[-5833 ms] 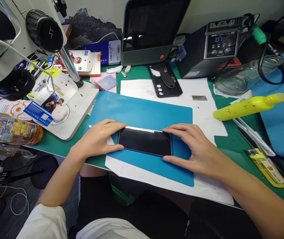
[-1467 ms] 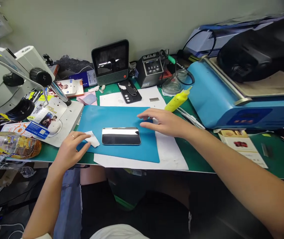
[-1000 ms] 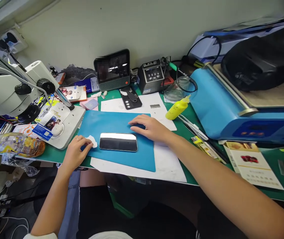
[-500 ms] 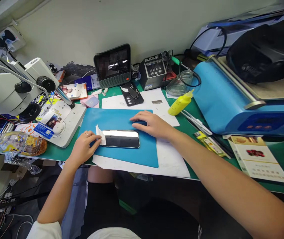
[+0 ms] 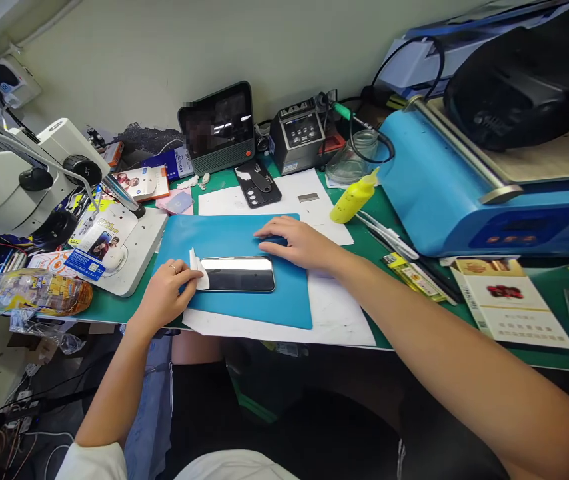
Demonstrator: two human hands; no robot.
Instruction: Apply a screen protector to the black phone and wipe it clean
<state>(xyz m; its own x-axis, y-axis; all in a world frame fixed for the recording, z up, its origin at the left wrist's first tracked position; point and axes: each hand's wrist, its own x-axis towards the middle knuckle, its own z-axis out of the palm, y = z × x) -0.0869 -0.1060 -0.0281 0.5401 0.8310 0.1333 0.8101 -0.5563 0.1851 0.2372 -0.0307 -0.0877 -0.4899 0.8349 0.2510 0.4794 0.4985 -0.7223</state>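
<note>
A smartphone (image 5: pixel 238 279) with a dark, shiny screen lies face up on a blue mat (image 5: pixel 264 312). At its left end, my left hand (image 5: pixel 168 293) pinches a folded white wipe (image 5: pixel 201 273), which touches the screen's left edge. My right hand (image 5: pixel 294 243) rests on the mat just beyond the phone's upper right corner, its fingers stretched out and apart, holding nothing. White paper (image 5: pixel 339 310) sticks out from under the mat.
A microscope (image 5: pixel 9 177) and a drink bottle (image 5: pixel 39 292) stand on the left. Behind the mat are a phone back cover (image 5: pixel 258 187), a display device (image 5: pixel 219 130) and a soldering station (image 5: pixel 298 137). To the right are a yellow squeeze bottle (image 5: pixel 354 200) and a blue machine (image 5: pixel 414 193).
The whole view has shifted slightly, moving the scene a little up and left. Both hands keep nearly the same pose; the wipe stays at the phone's left end.
</note>
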